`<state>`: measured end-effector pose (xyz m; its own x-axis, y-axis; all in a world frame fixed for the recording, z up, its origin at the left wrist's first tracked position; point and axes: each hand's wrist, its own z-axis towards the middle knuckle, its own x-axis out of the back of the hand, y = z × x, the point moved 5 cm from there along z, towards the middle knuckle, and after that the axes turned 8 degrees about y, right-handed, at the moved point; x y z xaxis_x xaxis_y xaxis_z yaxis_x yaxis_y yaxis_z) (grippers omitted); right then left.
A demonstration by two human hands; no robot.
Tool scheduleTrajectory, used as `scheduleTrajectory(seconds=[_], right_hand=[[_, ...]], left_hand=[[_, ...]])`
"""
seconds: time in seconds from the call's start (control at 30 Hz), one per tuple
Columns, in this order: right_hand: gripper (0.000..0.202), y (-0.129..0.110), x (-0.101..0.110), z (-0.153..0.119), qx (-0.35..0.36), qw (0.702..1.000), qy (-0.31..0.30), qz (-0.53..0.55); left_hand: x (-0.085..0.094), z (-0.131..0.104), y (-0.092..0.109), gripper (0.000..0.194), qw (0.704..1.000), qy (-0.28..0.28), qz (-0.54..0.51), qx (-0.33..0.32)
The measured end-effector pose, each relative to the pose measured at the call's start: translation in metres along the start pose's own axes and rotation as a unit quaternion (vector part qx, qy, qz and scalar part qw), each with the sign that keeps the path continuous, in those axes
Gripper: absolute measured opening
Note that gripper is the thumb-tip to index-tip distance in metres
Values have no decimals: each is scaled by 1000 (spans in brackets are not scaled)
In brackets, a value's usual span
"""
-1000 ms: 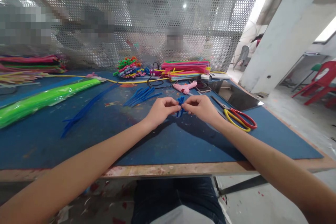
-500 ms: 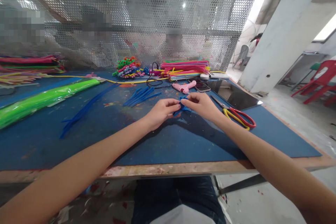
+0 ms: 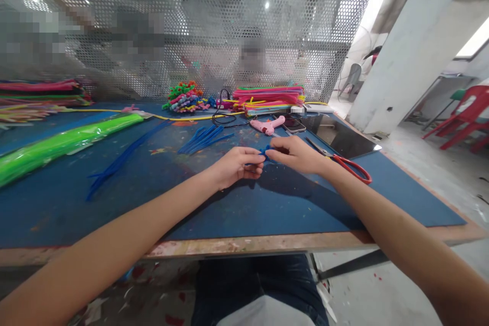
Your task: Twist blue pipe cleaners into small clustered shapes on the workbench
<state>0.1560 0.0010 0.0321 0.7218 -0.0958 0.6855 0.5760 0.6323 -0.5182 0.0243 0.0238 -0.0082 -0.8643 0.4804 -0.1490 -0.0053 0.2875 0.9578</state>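
Between my fingertips is a small bent piece of blue pipe cleaner (image 3: pixel 268 153), partly covered by the fingers. My left hand (image 3: pixel 240 167) pinches its left side between thumb and forefinger, the other fingers curled below. From the right, my right hand (image 3: pixel 297 155) grips the same piece with thumb and fingers. A pink glue gun (image 3: pixel 268 126) lies just beyond the hands. Close to my right wrist is a pair of scissors (image 3: pixel 346 163) with red and yellow handles. Several cut blue pipe cleaners (image 3: pixel 204 138) lie beyond my left hand.
A clear bag of green pipe cleaners (image 3: pixel 72 145) and long blue strands (image 3: pixel 122 163) lie on the left. Colourful bundles (image 3: pixel 269 98) stand at the back before a perforated metal screen (image 3: pixel 206 25). A phone (image 3: pixel 292 125) and a dark glossy panel (image 3: pixel 340 137) lie right.
My right hand has shifted slightly right and down, over the scissors' yellow handle. My left fingers have dropped a little, and the blue piece has turned between the hands.
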Motion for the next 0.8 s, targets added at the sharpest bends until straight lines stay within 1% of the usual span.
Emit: scheduleTrajectory(seconds=[0.07, 0.13, 0.23, 0.4, 0.47, 0.53, 0.57, 0.6, 0.63, 0.67, 0.7, 0.73, 0.77, 0.8], right_hand=[[28, 1, -2, -2, -6, 998, -65, 14], [26, 1, -3, -3, -20, 994, -102, 39], [24, 0, -5, -5, -28, 991, -117, 61], [23, -7, -9, -8, 5, 988, -140, 69], [23, -6, -9, -8, -20, 988, -118, 99], [23, -2, -8, -6, -69, 986, -53, 143], [23, -1, -8, -5, -99, 979, -12, 176], [23, 1, -10, -5, -132, 966, 27, 219], [23, 3, -12, -5, -167, 947, 61, 269], [22, 4, -16, -6, -206, 918, 87, 327], [22, 6, -22, -6, -246, 884, 100, 385], [23, 6, -28, -7, -285, 847, 101, 436], [24, 7, -35, -8, -322, 812, 90, 478], [25, 7, -40, -9, -353, 783, 71, 507]], left_hand=[[-1, -1, 0, 19, 999, -7, 38, 8], [-2, -2, 0, 20, 998, -13, 63, 6], [-5, -5, 0, 18, 996, -22, 82, 7], [-7, -8, -3, 17, 993, -45, 106, 38], [-8, -8, -2, 19, 995, -45, 89, 31], [-7, -7, 2, 20, 998, -21, 64, -6], [-7, -7, 5, 21, 998, -2, 57, -35], [-6, -7, 8, 21, 996, 21, 56, -70], [-6, -8, 11, 21, 991, 43, 60, -109], [-5, -9, 14, 20, 984, 64, 71, -147], [-5, -11, 16, 19, 975, 83, 88, -185], [-5, -13, 18, 18, 964, 102, 111, -221], [-5, -15, 20, 17, 949, 121, 138, -255], [-4, -16, 21, 16, 934, 140, 168, -283]])
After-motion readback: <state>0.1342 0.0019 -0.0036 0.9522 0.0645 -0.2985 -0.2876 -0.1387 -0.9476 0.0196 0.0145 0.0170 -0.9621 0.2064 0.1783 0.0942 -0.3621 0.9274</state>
